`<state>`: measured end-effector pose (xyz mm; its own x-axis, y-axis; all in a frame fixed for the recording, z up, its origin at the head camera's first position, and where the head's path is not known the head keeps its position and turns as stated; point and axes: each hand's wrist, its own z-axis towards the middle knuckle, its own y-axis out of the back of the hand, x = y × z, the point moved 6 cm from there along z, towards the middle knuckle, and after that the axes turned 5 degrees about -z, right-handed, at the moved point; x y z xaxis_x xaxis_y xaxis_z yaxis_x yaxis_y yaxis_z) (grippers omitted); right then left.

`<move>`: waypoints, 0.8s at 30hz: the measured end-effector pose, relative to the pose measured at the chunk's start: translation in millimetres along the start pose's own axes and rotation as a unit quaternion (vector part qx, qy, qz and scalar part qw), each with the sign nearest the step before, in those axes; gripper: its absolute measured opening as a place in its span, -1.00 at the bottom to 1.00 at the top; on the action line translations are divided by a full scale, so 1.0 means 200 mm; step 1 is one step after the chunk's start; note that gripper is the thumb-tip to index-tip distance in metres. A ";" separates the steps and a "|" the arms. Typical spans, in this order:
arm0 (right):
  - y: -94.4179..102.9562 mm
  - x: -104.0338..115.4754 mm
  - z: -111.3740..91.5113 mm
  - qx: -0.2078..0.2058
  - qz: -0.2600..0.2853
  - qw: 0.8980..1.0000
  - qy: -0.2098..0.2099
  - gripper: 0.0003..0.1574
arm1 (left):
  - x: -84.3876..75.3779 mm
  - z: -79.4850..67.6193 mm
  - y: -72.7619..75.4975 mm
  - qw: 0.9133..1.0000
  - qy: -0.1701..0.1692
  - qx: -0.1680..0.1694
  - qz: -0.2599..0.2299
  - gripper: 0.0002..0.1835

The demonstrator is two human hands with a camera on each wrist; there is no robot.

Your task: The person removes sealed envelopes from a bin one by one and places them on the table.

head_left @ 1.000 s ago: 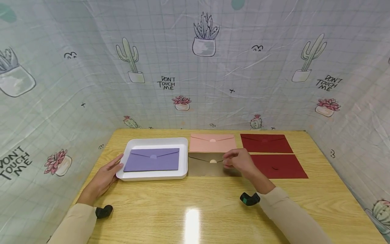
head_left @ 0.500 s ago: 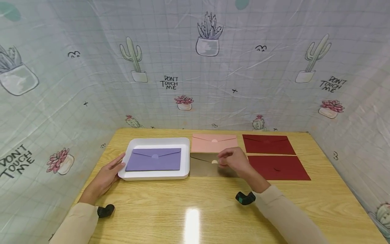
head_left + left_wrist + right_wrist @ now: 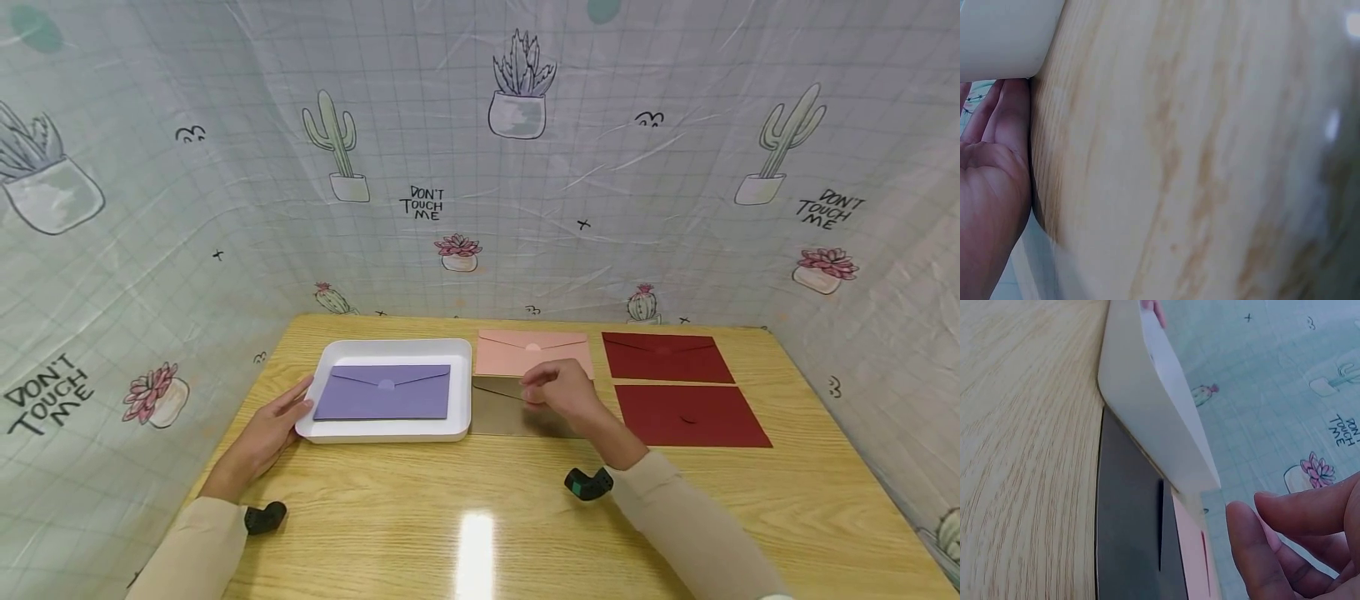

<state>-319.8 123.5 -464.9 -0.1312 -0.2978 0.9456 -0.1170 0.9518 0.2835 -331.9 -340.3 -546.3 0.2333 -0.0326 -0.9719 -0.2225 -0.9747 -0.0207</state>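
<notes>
A white tray (image 3: 390, 430) stands at the left of the table with a purple envelope (image 3: 382, 400) lying flat in it. My left hand (image 3: 262, 433) grips the tray's left wall, thumb over the rim and fingers along the outside. Over the brown envelope (image 3: 495, 417) hovers my right hand (image 3: 566, 396), hiding its middle. The thumb and forefinger come near each other with nothing visible between them, as the right wrist view shows. Behind the brown envelope lies a pink envelope (image 3: 510, 354).
Two dark red envelopes, one at the back (image 3: 667, 362) and one in front (image 3: 690, 412), lie at the right. The wooden table (image 3: 390, 517) meets a patterned cloth (image 3: 420, 275) at the back and sides.
My right hand has moved left across the brown envelope, from its right part to its middle. The left hand stays at the tray. The head view has turned slightly left.
</notes>
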 end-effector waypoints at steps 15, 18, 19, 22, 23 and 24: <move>-0.13 0.07 0.04 0.015 0.027 0.999 0.017 -0.66 | -0.01 0.04 -0.01 1.000 0.006 0.000 0.006 -0.25; -0.17 0.09 0.05 0.021 0.027 0.999 0.017 -0.65 | -0.02 0.04 0.00 1.000 0.006 0.000 0.009 -0.25; -0.19 0.09 0.05 0.023 0.028 0.999 0.015 -0.65 | -0.02 0.04 0.00 1.000 0.007 -0.001 0.013 -0.25; -0.23 0.10 0.05 0.026 0.032 0.999 0.011 -0.66 | -0.01 0.03 0.00 1.000 0.010 -0.007 0.026 -0.24; -0.24 0.11 0.05 0.027 0.036 0.999 0.009 -0.66 | -0.01 0.02 0.00 0.999 0.012 -0.012 0.034 -0.25; -0.26 0.11 0.05 0.027 0.039 0.999 0.007 -0.66 | -0.01 0.02 0.00 0.999 0.013 -0.017 0.041 -0.25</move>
<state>-327.2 67.7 -460.8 -0.1273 -0.2213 0.9669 -0.1603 0.9666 0.2002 -336.2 -339.8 -545.2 0.2403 -0.1175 -0.9636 -0.2101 -0.9754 0.0666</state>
